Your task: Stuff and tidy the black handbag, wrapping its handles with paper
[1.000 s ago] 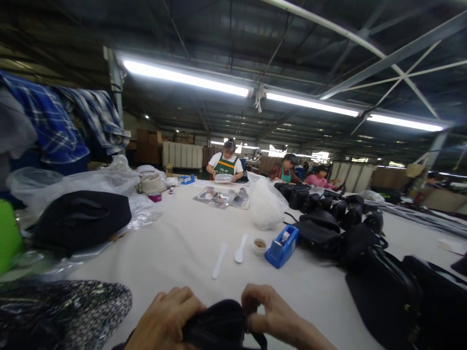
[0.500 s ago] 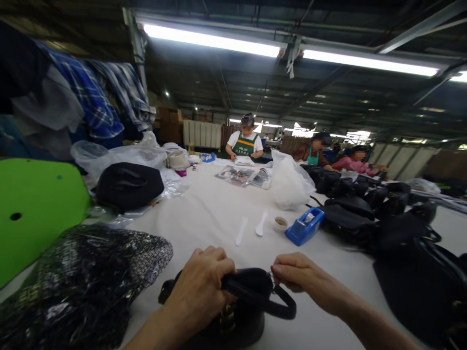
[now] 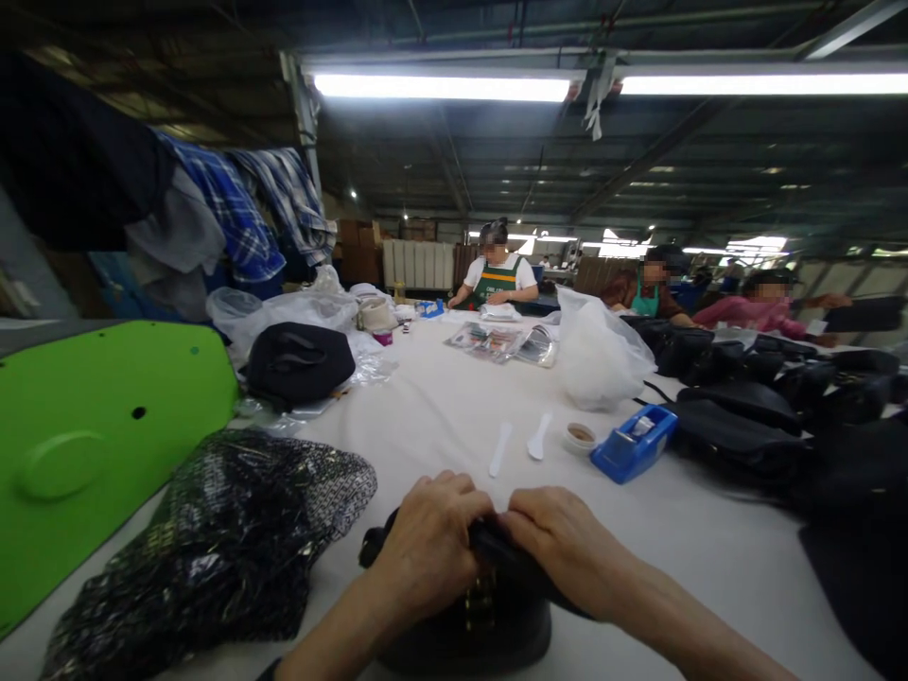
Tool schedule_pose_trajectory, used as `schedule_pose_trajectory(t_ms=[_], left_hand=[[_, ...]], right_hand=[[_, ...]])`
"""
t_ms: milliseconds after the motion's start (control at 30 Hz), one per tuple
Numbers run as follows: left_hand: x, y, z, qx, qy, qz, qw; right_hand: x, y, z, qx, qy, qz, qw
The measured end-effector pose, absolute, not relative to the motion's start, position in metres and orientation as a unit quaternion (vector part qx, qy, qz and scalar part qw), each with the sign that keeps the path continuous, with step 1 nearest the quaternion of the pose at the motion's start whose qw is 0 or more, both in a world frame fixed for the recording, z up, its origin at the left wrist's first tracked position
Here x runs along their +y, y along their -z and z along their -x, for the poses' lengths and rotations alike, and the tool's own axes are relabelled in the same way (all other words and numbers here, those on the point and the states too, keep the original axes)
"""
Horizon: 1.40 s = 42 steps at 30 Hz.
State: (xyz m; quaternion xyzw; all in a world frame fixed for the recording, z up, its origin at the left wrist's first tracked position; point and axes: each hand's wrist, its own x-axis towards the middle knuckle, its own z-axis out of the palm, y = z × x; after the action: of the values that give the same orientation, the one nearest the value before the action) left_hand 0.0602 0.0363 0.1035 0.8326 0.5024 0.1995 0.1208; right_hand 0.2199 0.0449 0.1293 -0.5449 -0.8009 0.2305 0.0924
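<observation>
A small black handbag [image 3: 461, 629] with gold-coloured hardware on its front stands on the white-covered table [image 3: 418, 407], close in front of me. My left hand [image 3: 440, 534] is closed over the bag's top edge, fingers curled on it. Right beside it, my right hand [image 3: 553, 539] grips the top of the bag near its dark handle, thumb toward the left hand. Both hands hide much of the bag's upper part, so the exact spot each one pinches does not show.
Beyond the hands lie two white plastic spoons [image 3: 539, 438], a small round tub [image 3: 580, 436] and a blue tape dispenser [image 3: 635, 443]. Left are a black plastic bag [image 3: 213, 539] and a green panel [image 3: 92, 445]. Black bags [image 3: 738, 416] crowd the right. Co-workers [image 3: 495, 270] sit across.
My right hand has moved left from the bag's right end to its top, next to my left hand. The view has turned slightly left.
</observation>
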Motion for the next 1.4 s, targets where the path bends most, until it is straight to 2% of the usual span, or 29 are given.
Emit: schedule_pose_trajectory(t_ms=[300,400,533,800,933,1067,1167,1267,1400], left_hand=[[0.035,-0.107,-0.002,0.405,-0.25,-0.813,0.334],[0.034,-0.106,0.003,0.383,-0.229,-0.811,0.379],[0.038,-0.113,-0.006,0.396,-0.202,-0.816,0.368],[0.046,-0.101,0.003,0.381,-0.313,-0.725,0.481],[0.044,-0.091,0.01,0.383,-0.369,-0.697,0.481],[0.041,-0.089,0.014,0.379,-0.337,-0.74,0.442],[0.039,-0.084,0.016,0.383,-0.353,-0.723,0.454],[0.035,-0.075,0.014,0.399,-0.399,-0.681,0.466],[0.028,-0.068,0.003,0.408,-0.411,-0.692,0.431]], right_hand=[[0.054,-0.124,-0.241,-0.763,-0.409,0.473,0.16],[0.054,-0.123,-0.24,-0.753,-0.416,0.485,0.157],[0.056,-0.121,-0.238,-0.758,-0.381,0.503,0.163],[0.058,-0.122,-0.237,-0.729,-0.426,0.516,0.148],[0.058,-0.124,-0.237,-0.71,-0.445,0.528,0.138],[0.059,-0.124,-0.237,-0.708,-0.447,0.531,0.128],[0.061,-0.122,-0.238,-0.711,-0.45,0.525,0.129],[0.063,-0.121,-0.237,-0.718,-0.432,0.529,0.133],[0.062,-0.122,-0.222,-0.749,-0.396,0.517,0.124]])
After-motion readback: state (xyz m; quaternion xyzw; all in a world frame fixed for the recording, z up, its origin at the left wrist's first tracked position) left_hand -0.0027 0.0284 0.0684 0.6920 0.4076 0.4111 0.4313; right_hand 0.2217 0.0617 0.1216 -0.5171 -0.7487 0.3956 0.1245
